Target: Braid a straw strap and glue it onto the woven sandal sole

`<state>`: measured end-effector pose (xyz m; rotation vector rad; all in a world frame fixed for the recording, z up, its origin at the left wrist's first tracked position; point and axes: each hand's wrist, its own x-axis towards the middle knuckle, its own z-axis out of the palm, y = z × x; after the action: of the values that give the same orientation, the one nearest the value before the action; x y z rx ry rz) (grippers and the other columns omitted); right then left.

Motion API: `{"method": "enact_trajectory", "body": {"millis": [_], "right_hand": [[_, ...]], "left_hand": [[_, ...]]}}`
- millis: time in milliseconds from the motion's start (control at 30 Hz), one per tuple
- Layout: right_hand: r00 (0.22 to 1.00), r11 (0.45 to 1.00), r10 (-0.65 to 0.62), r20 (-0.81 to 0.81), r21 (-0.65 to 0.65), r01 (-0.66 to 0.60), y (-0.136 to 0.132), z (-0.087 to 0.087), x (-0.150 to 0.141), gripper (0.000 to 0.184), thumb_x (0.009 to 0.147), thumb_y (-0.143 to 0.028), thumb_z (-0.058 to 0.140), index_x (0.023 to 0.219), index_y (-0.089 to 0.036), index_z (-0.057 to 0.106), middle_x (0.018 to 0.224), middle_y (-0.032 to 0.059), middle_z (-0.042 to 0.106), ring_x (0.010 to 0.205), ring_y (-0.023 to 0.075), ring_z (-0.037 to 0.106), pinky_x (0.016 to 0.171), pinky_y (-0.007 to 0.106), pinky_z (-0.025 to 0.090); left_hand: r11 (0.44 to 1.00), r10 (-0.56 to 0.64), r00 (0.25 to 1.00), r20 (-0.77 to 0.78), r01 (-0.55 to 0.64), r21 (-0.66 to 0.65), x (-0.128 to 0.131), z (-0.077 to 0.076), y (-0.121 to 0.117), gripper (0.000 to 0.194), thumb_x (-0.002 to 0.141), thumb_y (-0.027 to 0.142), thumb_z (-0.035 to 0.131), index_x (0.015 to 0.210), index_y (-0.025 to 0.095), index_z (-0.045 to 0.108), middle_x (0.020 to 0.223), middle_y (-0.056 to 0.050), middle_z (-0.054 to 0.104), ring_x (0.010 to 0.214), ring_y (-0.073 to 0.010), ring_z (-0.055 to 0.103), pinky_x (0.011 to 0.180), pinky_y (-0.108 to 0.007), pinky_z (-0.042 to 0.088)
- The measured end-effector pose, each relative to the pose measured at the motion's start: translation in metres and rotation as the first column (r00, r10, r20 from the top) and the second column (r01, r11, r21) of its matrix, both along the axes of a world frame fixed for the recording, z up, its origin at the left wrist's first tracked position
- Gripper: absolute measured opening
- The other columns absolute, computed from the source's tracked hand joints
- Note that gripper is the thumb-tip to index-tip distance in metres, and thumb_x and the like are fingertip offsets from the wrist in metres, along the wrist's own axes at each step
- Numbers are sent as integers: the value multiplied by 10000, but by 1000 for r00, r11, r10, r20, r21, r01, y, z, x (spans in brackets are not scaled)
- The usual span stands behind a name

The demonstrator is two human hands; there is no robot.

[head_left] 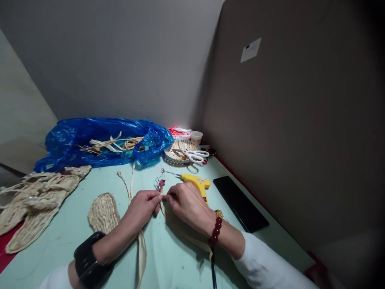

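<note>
My left hand (pixel 144 204) is closed, thumb and forefinger pinching a pale dried-fibre strip (pixel 162 208) near a dark red binder clip (pixel 161 184). Close beside it, my right hand (pixel 188 204) pinches the same fibre work from the other side. The clip sits at the top of the strip, and a thin metal wire hook (pixel 164 171) lies just beyond it. Another long strip (pixel 141 253) hangs below my left wrist. To the left lie a twisted fibre cord (pixel 125 184) and a woven sole-shaped piece (pixel 104 212), partly behind my forearm.
A yellow glue gun (pixel 195 181) lies beyond my right hand, with a black phone-like slab (pixel 237 200) to its right. White-handled scissors (pixel 197 155) rest on a woven basket (pixel 173 159) near a paper cup (pixel 196 137). Blue plastic bag (pixel 75 132) and woven slippers (pixel 45 200) occupy the left.
</note>
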<state>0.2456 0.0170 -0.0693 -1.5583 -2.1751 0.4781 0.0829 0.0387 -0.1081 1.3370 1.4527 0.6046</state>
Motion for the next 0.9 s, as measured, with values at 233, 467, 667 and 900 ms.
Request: {"method": "enact_trajectory", "body": {"millis": [233, 467, 667, 900], "right_hand": [[974, 986, 124, 190, 89, -143, -25, -7, -19, 205, 818, -110, 510, 932, -93, 680, 871, 164, 727, 658, 232, 628, 556, 337, 232], [986, 986, 157, 58, 43, -160, -18, 3, -12, 260, 917, -291, 519, 800, -144, 700, 818, 118, 731, 698, 216, 631, 595, 323, 304], [969, 986, 113, -221, -92, -136, 7, 2, 1, 177, 950, -252, 534, 938, -143, 672, 875, 60, 721, 806, 169, 644, 707, 285, 451], [928, 963, 126, -352, -183, -200, 16, -23, -17, 297, 1003, -361, 506, 862, -135, 637, 717, -21, 636, 608, 117, 618, 619, 284, 533]], "left_hand": [[998, 32, 991, 130, -25, -61, 0, 4, -8, 232, 943, 360, 592, 1044, 157, 641, 925, -24, 691, 675, -140, 656, 586, -296, 563], [993, 10, 968, 250, 20, -115, -9, 2, -2, 219, 945, 359, 591, 1006, 153, 636, 835, 4, 667, 574, -105, 607, 499, -245, 521], [986, -49, 934, 353, 102, -132, -14, -2, 1, 192, 942, 335, 599, 974, 150, 638, 810, 13, 658, 563, -100, 599, 491, -238, 514], [987, -136, 892, 431, 162, -23, -19, 1, -5, 198, 954, 338, 579, 892, 153, 614, 644, 79, 544, 395, -42, 411, 350, -170, 345]]}}
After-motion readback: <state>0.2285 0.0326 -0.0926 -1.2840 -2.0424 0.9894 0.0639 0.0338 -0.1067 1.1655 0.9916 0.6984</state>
